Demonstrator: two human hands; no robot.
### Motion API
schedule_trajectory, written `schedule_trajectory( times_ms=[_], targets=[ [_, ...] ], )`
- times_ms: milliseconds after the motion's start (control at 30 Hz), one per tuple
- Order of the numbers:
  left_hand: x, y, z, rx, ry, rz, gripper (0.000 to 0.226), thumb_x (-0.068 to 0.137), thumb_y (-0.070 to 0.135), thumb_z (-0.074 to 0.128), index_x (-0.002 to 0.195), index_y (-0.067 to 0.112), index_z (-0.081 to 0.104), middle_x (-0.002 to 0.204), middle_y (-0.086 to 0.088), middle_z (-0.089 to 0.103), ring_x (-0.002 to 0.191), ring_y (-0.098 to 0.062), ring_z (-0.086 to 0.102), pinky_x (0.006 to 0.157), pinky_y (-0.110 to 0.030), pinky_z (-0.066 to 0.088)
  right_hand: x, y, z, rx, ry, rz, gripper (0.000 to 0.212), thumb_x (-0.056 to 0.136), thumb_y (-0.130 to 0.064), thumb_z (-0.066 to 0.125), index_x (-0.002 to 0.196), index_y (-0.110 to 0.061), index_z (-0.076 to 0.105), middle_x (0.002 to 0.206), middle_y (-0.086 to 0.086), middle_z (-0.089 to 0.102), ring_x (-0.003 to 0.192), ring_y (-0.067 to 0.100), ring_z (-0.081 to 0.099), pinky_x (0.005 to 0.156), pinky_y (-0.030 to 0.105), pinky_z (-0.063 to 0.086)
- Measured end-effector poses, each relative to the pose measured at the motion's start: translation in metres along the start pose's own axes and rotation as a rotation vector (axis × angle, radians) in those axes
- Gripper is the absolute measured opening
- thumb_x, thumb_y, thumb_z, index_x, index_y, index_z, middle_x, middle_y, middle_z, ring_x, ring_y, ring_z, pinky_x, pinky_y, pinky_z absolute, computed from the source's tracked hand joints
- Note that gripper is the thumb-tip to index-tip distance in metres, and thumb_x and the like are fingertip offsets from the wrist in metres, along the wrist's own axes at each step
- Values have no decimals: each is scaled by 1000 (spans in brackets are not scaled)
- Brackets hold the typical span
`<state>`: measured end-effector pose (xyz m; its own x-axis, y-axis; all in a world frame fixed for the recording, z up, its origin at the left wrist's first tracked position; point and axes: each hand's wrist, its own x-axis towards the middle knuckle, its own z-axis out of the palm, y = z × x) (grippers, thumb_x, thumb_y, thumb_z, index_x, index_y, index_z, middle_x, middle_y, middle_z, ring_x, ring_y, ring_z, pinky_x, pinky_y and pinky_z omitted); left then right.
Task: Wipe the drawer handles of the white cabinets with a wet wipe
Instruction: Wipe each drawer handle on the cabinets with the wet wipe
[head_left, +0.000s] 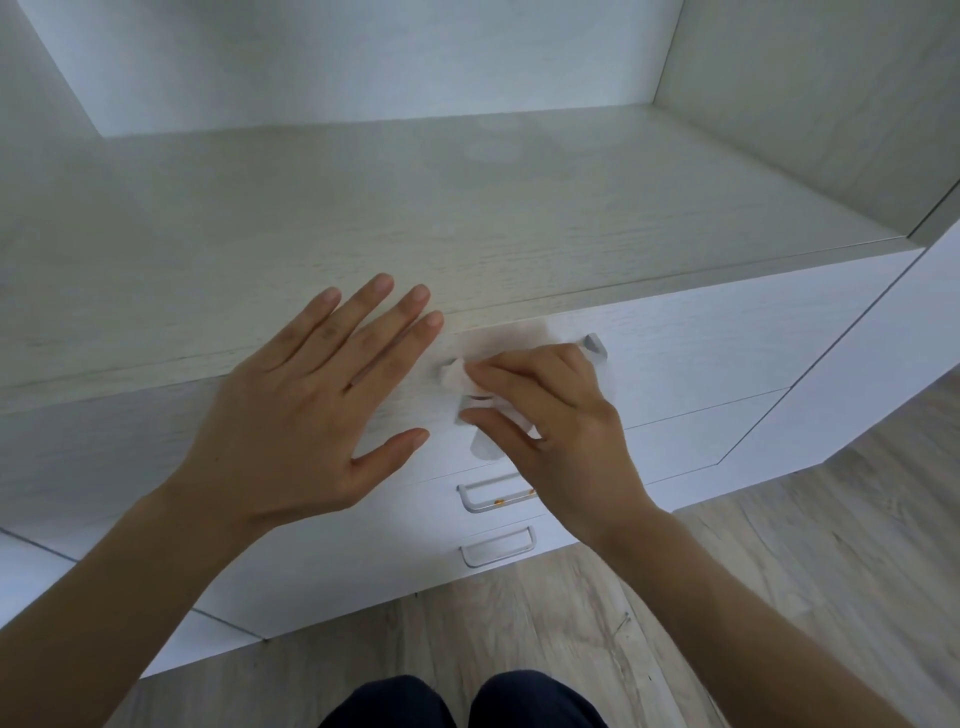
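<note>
- A white cabinet (727, 338) with stacked drawers was seen from above, filling the middle of the frame, with its pale wood-grain top (415, 208) spread across the upper half.
- The left hand (306, 410) was held at centre left, fingers straight and spread, thumb splayed out towards the lower right. Its fingertips lay over the front edge of the top; whether the palm was pressed down or held just above could not be told.
- The right hand (561, 421) was placed just right of centre, against the front of the highest drawer.
- A wet wipe (457, 376) was pinched between the right thumb and the curled fingers, bunched around the top handle (596, 347).
- Only the right end of that handle was left uncovered, just above and right of the knuckles; the rest was hidden by the wipe and the hand.
- A second handle (485, 499) was seen below centre, partly covered by the right wrist, with small orange specks (498, 501) on it.
- A third handle (497, 545) was seen just beneath, untouched.
- Wood-look floor (779, 545) was shown at lower right, and dark-clad legs (467, 701) at the bottom edge.
</note>
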<state>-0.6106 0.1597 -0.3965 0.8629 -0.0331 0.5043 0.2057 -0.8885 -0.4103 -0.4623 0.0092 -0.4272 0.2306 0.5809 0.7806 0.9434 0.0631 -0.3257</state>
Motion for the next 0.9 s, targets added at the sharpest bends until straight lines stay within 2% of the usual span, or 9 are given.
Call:
schedule_trajectory(
  times_ms=[133,200,467,567,700,900],
  targets=[
    [0,1,0,-9,1,-6,67,96,48,34,148,6,30,154,-11,29,143,-27,26,117,-42,20,-3,12,-19,-38,-161,-100,34,82,-16,66,113,-3,65,112,7,67,106,16,52,99,22,40],
    [0,1,-1,-13,-7,-8,66,96,48,34,148,6,30,154,-11,29,143,-27,25,117,-42,20,-2,13,-24,-58,-199,-128,36,82,-15,67,116,-4,63,117,7,65,109,17,52,101,24,40],
    [2,1,-6,-47,-81,-21,68,95,48,34,148,8,27,155,-10,26,143,-26,24,118,-42,19,2,8,-19,-16,-143,-53,27,78,0,72,104,-5,70,105,5,70,98,19,61,89,27,50],
    [2,2,-7,-69,-100,-26,68,94,48,35,148,7,29,155,-10,27,143,-27,24,117,-43,20,4,7,-16,-9,-137,-47,23,78,-1,71,101,-5,71,102,4,71,95,19,63,86,28,51],
    [1,1,-8,-71,-104,-20,68,94,48,36,147,7,30,155,-10,28,143,-27,25,117,-43,20,7,14,-21,-37,-149,-131,18,83,-9,65,99,-3,72,98,6,72,89,21,66,84,30,52],
    [1,2,-7,-60,-87,-32,67,95,49,34,148,8,28,155,-10,28,143,-27,24,117,-43,20,8,11,-12,-15,-102,-120,16,79,-9,72,94,-3,73,90,5,72,83,20,64,80,28,51]
  ],
)
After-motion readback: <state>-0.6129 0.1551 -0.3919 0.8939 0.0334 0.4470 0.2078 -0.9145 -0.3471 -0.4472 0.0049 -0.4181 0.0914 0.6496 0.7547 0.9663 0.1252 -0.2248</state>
